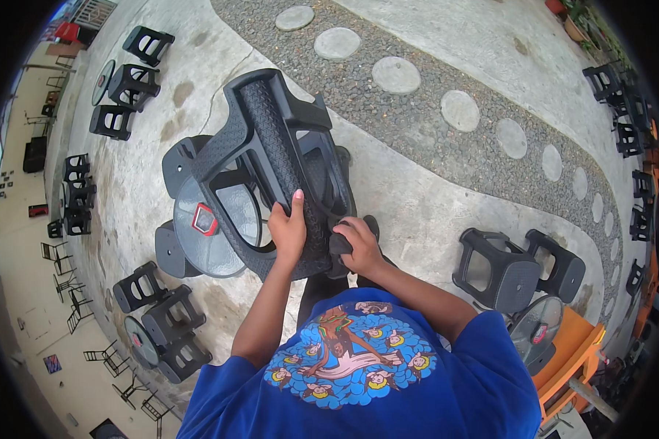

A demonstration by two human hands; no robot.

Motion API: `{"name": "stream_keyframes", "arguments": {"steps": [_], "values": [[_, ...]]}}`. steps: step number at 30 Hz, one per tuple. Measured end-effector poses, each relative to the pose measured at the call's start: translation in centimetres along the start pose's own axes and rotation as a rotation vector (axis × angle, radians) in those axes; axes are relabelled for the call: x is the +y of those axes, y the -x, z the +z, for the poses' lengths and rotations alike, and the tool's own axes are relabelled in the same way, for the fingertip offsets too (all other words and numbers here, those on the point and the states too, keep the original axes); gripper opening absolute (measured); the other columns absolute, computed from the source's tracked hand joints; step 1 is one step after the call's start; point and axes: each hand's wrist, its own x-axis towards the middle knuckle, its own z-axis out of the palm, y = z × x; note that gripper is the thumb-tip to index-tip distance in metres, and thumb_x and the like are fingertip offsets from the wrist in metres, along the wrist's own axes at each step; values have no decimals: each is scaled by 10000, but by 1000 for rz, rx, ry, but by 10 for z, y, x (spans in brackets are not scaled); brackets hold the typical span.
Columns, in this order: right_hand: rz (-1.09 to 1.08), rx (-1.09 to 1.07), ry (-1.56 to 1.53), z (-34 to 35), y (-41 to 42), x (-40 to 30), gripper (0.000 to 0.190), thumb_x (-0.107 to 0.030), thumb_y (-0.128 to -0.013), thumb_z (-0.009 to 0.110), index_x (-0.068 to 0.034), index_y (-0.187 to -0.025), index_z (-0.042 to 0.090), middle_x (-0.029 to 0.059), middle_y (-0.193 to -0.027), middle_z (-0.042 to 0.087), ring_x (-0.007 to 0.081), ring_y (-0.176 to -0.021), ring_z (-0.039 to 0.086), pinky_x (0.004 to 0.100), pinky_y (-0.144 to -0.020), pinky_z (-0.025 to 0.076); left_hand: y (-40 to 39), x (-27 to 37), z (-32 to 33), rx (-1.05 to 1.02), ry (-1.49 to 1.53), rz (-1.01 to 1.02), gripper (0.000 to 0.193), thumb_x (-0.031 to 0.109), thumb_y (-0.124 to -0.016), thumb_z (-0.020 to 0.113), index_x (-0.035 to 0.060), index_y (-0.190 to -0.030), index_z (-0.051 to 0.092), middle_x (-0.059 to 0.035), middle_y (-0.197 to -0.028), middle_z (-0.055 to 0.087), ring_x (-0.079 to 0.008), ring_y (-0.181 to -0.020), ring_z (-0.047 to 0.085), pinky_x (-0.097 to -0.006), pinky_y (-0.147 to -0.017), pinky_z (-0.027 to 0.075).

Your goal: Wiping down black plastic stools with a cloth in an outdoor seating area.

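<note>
A dark grey plastic stool with a woven-texture panel is held up in front of me, tilted off the ground. My left hand grips its near part, thumb lying along the textured panel. In my right hand is a dark wad, possibly cloth, pressed at the stool's right side. Behind the stool, and partly hidden by it, stands a round glass-top table with a red-framed holder on it.
Dark stools surround that table. More stools stand at right beside another glass table and an orange bench. A gravel strip with round stepping stones crosses the concrete floor. Further stool groups stand left.
</note>
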Motion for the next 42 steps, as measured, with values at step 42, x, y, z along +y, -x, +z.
{"name": "stream_keyframes", "arguments": {"steps": [42], "values": [[-382, 785, -117, -76, -254, -90, 328, -90, -718, 680, -31, -1033, 615, 170, -1097, 564, 347, -944, 568, 487, -827, 444, 17, 218, -225, 10, 1436, 579, 524, 469, -954, 479, 61, -1281, 511, -123, -1168, 621, -291, -1030, 625, -454, -905, 519]]}}
